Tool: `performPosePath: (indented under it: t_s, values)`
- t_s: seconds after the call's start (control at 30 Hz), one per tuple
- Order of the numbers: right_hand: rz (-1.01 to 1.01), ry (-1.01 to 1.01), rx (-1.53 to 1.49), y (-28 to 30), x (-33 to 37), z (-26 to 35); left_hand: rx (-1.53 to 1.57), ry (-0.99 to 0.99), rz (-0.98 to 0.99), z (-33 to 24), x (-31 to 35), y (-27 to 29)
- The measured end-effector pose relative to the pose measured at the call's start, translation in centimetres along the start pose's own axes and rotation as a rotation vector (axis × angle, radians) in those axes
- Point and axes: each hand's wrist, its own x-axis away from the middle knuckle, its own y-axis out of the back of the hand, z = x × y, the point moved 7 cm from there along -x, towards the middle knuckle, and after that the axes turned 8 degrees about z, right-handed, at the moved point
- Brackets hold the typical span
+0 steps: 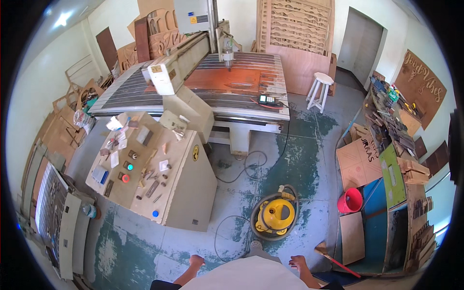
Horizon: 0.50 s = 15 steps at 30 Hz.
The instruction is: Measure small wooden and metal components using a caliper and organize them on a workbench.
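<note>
My left hand (195, 262) and my right hand (297, 263) hang low on either side of my white shirt (246, 275), above a worn blue-green concrete floor. Neither hand holds or touches anything, and the fingers look loosely apart. Nearest to them is a round yellow vacuum cleaner (275, 215) on the floor just ahead, with a black cable looping around it. A red-handled brush (338, 263) lies on the floor right of my right hand.
A beige control cabinet (186, 193) strewn with buttons and small tools stands ahead left. Behind it is a large router table (232, 79) carrying a reddish board. A red bucket (351, 199), a cluttered workbench (396, 179) and a white stool (320, 89) stand at the right.
</note>
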Motion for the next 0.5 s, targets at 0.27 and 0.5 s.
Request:
performPosePath:
  t_s: [0.27, 0.5]
  values:
    - [-0.012, -0.083, -0.007, 4.3, -3.7, 3.1, 0.564, 0.007, -0.094, -7.3, 0.1, 3.2]
    - [-0.019, -0.061, -0.031, 5.2, -7.2, 7.2, 0.476, 0.034, -0.054, -9.9, -2.8, 4.9]
